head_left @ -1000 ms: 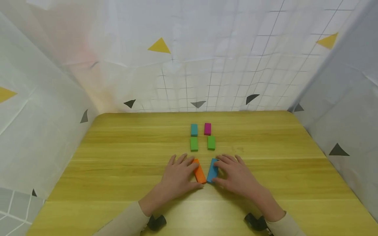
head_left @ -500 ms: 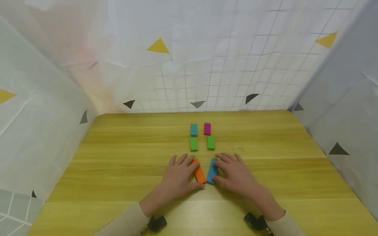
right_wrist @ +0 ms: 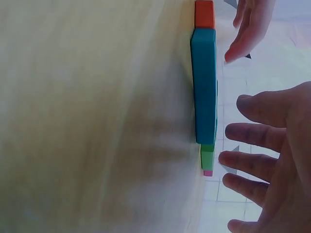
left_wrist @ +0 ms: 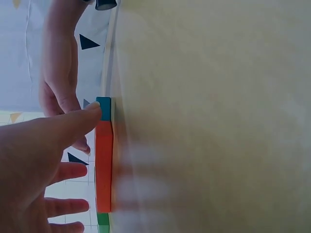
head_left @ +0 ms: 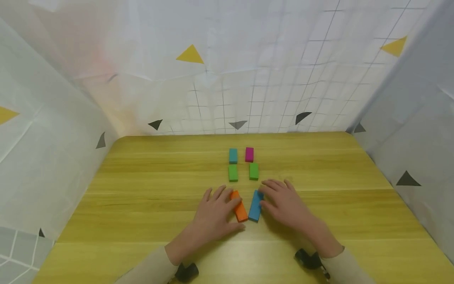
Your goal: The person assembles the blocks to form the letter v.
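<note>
An orange block and a blue block lie flat on the wooden table, slanted so that their near ends almost meet. My left hand hovers at the orange block's left side, index finger reaching over it and thumb stretched past its near end. To the right of the blue block is my right hand, its fingers relaxed. The right wrist view shows those fingers spread and apart from the blue block. In the left wrist view the left fingers are spread near the orange block; contact is unclear.
Beyond the hands, two green blocks stand side by side with a gap. Behind them are a teal block and a magenta block. White patterned sheets wall the table at the back and sides.
My right hand has lifted away from the blue block, shifting slightly right and farther from me; its thumb no longer lies over the block. The left hand has barely moved. The blocks stay in place.
</note>
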A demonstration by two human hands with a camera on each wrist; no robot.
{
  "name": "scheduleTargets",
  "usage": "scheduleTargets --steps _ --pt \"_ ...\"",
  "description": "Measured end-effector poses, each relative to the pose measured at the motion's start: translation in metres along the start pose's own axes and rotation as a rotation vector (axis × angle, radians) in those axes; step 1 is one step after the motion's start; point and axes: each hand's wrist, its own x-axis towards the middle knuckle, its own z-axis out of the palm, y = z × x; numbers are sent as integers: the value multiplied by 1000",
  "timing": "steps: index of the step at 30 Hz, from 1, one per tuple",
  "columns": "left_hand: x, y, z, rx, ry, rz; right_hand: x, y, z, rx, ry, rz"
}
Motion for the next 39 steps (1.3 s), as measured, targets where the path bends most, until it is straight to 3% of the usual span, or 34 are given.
scheduleTargets --steps 8,24,39 --pt "-3 5 -2 -40 -27 35 2 10 -1 3 -18 12" --pt "-7 20 3 -41 -3 76 13 28 1 50 -28 83" --pt "-11 32 1 -1 -39 20 22 39 0 63 -48 120"
